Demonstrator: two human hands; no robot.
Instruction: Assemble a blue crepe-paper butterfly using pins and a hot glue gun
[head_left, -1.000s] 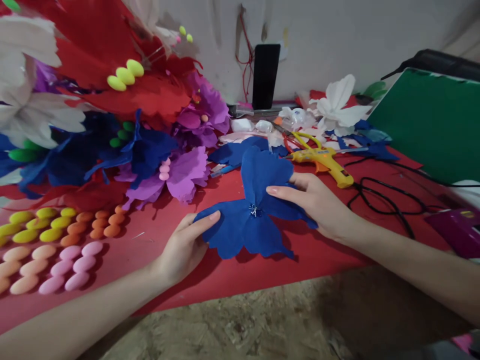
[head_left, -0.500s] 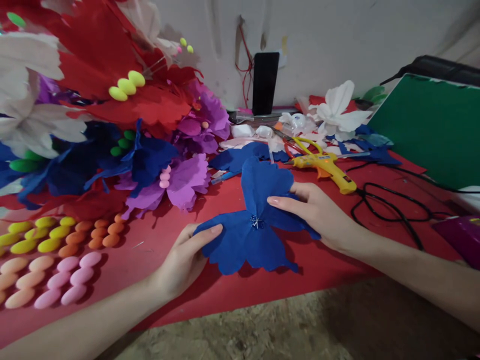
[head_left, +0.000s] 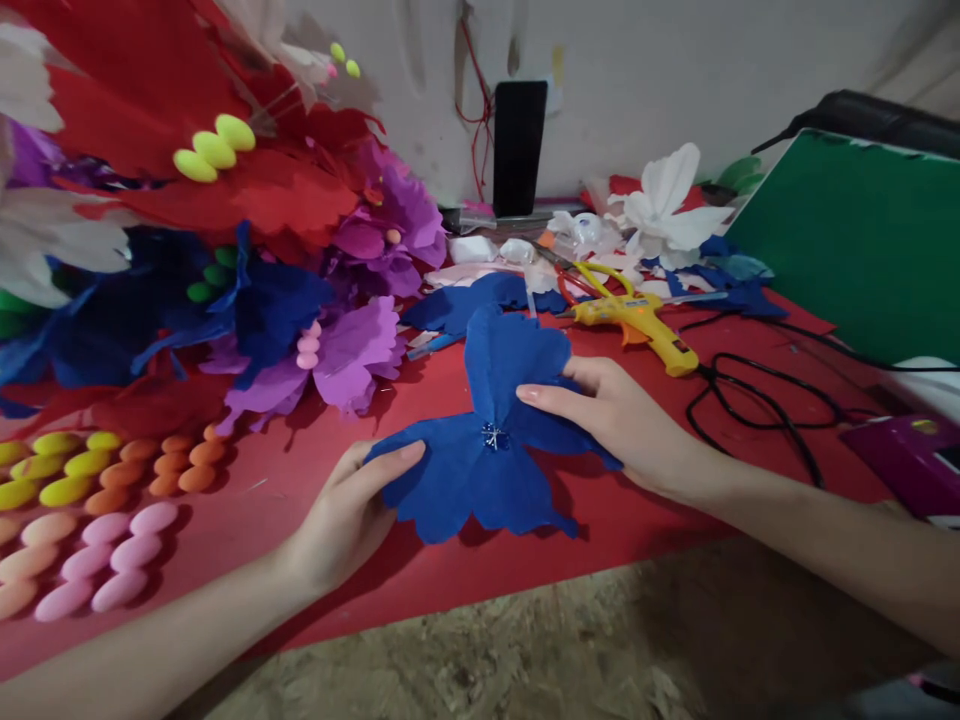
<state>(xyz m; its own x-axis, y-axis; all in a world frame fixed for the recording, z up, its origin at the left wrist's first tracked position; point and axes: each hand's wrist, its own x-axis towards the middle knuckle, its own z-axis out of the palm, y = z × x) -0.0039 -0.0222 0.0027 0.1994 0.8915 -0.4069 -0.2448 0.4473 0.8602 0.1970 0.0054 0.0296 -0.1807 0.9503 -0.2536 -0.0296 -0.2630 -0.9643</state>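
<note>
A blue paper flower [head_left: 491, 430] with a small glittery dot at its centre lies flat on the red sheet [head_left: 315, 500]. My left hand [head_left: 352, 515] pinches its lower left petal, thumb on top. On the right side, my right hand [head_left: 611, 410] grips a petal between thumb and fingers. Both hands are closed on the flower.
A heap of red, purple, blue and white paper flowers [head_left: 225, 250] fills the left. Rows of yellow, orange and pink foam ovals [head_left: 97, 500] lie at the left edge. A yellow glue gun [head_left: 637, 320], scissors, black cable [head_left: 757, 410], black phone [head_left: 517, 145] and green board [head_left: 862, 240] stand behind and right.
Both hands keep their hold on the blue flower. The whole scene has shifted slightly in the picture as my head moved; the flower itself looks unchanged.
</note>
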